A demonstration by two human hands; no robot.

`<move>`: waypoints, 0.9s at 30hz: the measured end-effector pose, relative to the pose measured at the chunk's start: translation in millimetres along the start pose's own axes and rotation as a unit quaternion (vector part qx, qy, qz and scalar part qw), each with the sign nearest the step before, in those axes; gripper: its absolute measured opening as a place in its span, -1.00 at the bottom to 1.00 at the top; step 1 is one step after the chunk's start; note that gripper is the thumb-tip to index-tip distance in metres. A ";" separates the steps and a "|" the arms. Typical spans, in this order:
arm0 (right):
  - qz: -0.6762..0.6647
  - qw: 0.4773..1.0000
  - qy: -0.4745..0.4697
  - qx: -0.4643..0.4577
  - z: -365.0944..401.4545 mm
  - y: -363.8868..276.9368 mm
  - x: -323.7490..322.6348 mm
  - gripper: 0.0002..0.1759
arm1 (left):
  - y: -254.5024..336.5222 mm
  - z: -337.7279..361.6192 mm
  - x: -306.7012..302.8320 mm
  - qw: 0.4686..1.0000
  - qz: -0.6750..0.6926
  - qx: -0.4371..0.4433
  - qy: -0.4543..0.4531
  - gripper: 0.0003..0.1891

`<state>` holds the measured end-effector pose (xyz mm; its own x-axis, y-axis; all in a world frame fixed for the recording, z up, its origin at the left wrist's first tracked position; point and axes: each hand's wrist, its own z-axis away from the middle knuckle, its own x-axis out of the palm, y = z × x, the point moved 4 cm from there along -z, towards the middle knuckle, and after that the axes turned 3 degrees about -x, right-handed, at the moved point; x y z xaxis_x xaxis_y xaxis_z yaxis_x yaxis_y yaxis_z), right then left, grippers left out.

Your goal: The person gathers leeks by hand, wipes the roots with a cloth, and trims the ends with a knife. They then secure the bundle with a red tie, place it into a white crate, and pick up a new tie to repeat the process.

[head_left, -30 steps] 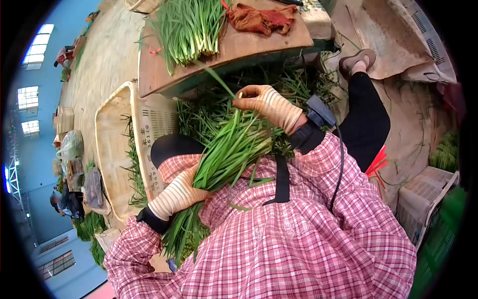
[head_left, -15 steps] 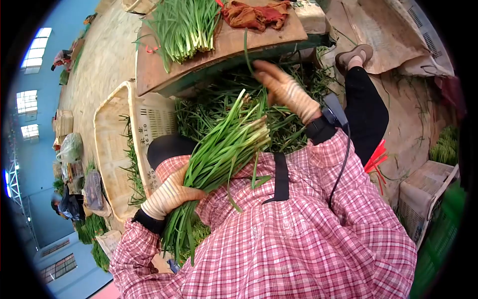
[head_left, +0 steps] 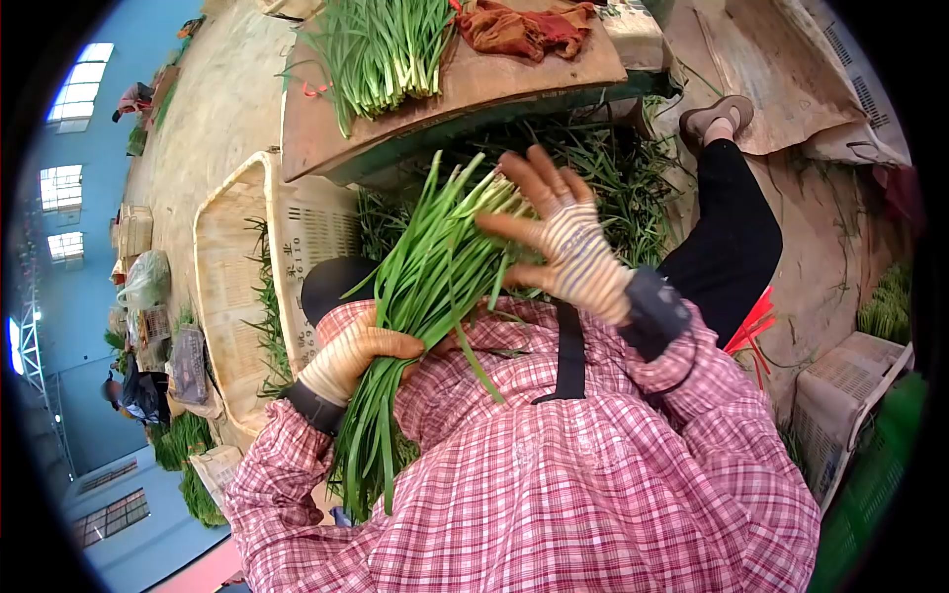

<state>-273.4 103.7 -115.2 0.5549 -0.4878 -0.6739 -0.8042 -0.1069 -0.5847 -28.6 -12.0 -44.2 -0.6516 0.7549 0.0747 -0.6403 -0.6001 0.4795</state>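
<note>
A bunch of garlic chives (head_left: 420,287) lies slantwise over my lap, pale stem ends up and to the right, green leaves hanging down at the left. My left hand (head_left: 358,358), in a striped glove with bare fingertips, is wrapped round the leafy middle of the bunch. With its fingers spread, my right hand (head_left: 556,229) is right at the pale stem ends, overlapping them in this view. A loose leaf droops from the bunch across my checked shirt. Beneath the hands, a heap of loose green leaves (head_left: 633,188) covers the floor.
On the wooden board (head_left: 474,84) ahead sit a larger pile of chives (head_left: 390,59) and a red-brown cloth (head_left: 524,30). A cream plastic crate (head_left: 232,296) stands at the left. Red strips (head_left: 756,326) hang at my right, near another crate (head_left: 835,395).
My right hand has come back from beside the board to the stem ends, fingers spread; the long leaf by its fingers no longer shows there. My left hand keeps its hold.
</note>
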 end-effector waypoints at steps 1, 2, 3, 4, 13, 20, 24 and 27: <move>-0.034 0.999 0.012 -0.029 1.8 2.1 9.7 -0.50 | -1.2 -2.3 -3.4 1.000 -0.023 0.009 0.008 -0.39; -0.077 0.995 0.056 -0.009 -4.0 12.2 10.4 -0.81 | -4.7 -6.7 -9.4 0.999 -0.045 0.018 0.016 -0.39; -0.283 0.947 0.124 0.090 -5.1 37.3 10.7 -0.82 | -3.3 -5.7 -9.1 0.997 -0.065 0.026 0.027 -0.40; -0.476 0.834 0.233 0.156 -3.8 61.7 11.4 -0.82 | 0.8 0.6 -3.7 0.999 -0.033 0.018 0.007 -0.42; -0.158 0.974 -0.024 -0.158 -44.0 -10.3 4.8 -0.74 | 19.7 -3.5 16.2 0.984 -0.156 0.081 -0.024 -0.29; -0.487 0.806 0.115 0.314 -27.1 74.9 -8.5 -0.77 | 18.0 -0.8 6.7 0.984 -0.157 0.085 -0.006 -0.24; 0.111 0.944 0.042 0.309 6.3 164.5 -38.9 -0.57 | 0.9 -1.7 -17.3 0.991 -0.104 0.071 0.042 -0.48; 0.061 0.974 0.085 0.203 7.2 105.4 -44.0 -0.53 | -1.8 -14.7 -26.6 0.997 -0.056 0.047 0.039 -0.45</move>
<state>-381.1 120.2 -150.5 0.3897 -0.6155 -0.6850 -0.6923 0.2948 -0.6586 -16.0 -35.0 -59.9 -0.6098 0.7910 -0.0499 -0.6721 -0.4827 0.5615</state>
